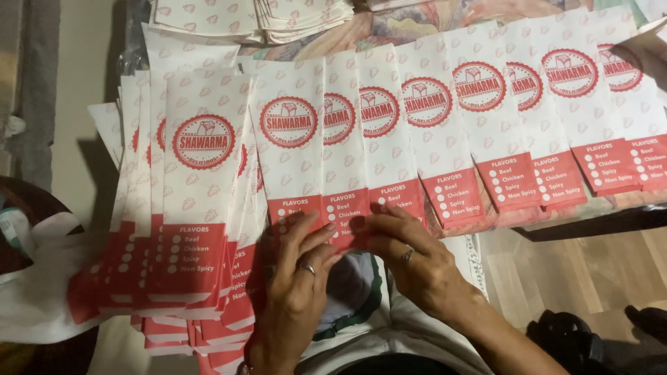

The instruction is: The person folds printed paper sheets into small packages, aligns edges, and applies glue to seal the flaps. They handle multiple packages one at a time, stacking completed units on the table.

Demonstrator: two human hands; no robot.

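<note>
A row of white paper food bags (445,125) with round red emblems and red bottom bands lies fanned out, overlapping, across a surface. My left hand (295,278) rests with spread fingers on the red bottom edge of a bag near the left end of the row (295,153). My right hand (410,260) pinches the bottom edge of the neighbouring bag (379,139). Each hand wears a ring. A separate thick fanned stack of the same bags (198,208) lies just left of my left hand.
More white bags are piled at the top (278,17). A patterned cloth (417,21) shows under the row. Wooden floor (590,271) lies at lower right, with a dark object (566,340) on it. White fabric (38,292) sits at lower left.
</note>
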